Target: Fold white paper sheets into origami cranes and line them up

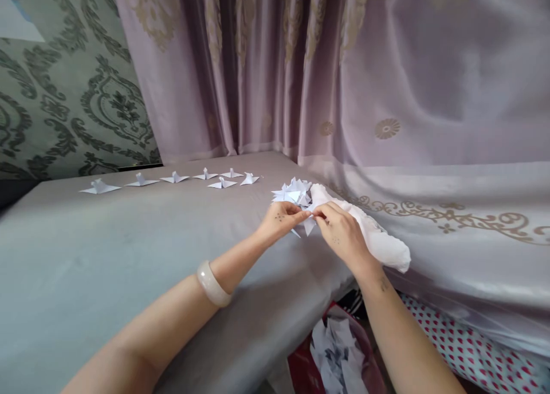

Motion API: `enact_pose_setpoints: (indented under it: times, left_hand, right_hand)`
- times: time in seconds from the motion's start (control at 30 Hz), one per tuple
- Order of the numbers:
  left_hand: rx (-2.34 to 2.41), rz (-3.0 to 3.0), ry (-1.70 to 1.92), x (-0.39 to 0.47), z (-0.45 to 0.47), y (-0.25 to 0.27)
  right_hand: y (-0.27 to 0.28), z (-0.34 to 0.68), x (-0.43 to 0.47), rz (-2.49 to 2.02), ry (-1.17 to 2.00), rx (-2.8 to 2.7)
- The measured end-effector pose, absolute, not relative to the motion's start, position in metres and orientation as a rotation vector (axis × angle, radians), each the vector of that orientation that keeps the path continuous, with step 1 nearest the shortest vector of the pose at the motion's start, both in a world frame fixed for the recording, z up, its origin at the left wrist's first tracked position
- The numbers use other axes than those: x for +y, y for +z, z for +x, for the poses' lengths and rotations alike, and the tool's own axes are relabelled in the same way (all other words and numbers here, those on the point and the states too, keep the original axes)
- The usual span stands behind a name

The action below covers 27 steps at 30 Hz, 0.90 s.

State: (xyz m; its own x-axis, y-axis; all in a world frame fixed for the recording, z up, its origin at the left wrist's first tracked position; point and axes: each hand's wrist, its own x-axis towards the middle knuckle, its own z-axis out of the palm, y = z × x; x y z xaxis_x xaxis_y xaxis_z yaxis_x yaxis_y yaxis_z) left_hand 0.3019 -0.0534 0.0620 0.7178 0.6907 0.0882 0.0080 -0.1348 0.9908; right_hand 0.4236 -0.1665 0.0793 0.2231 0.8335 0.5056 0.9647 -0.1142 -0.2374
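A white folded paper crane (309,227) is pinched between my two hands over the right side of the table. The thumb and fingers of my left hand (281,217) close on its left side. My right hand (341,232) grips the opposite side with its fingertips, which hide part of the paper. Just behind my hands, a heap of white paper cranes (294,190) lies on the grey-covered table (129,251). Farther left, several single paper cranes (175,178) stand with spread wings in a loose line.
A crumpled white plastic bag or cloth (382,242) lies along the table's right edge, beside my right hand. Below that edge stands a red bag (303,365) holding white paper pieces. Mauve curtains (266,96) hang behind. Heart-patterned fabric (464,337) shows at lower right.
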Motion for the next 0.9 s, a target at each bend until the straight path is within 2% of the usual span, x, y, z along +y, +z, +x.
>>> enact_pose_setpoints:
  times: [0.17,0.37,0.67,0.9]
  left_hand:
    - [0.561,1.441,0.621,-0.059,0.292,0.059]
    - [0.492,1.604,0.722,-0.041,0.241,0.061]
    - [0.482,1.538,0.779,-0.011,0.137,0.069]
    - [0.623,1.623,1.025,-0.010,0.080,0.067]
  right_hand:
    - [0.072,0.405,-0.168,-1.856,-0.325,-1.615]
    - [0.060,0.380,-0.155,-1.590,-0.149,-1.442]
    - [0.050,0.322,-0.107,-1.336,0.481,-1.159]
    - [0.056,0.258,-0.073,-1.202,1.157,-1.013]
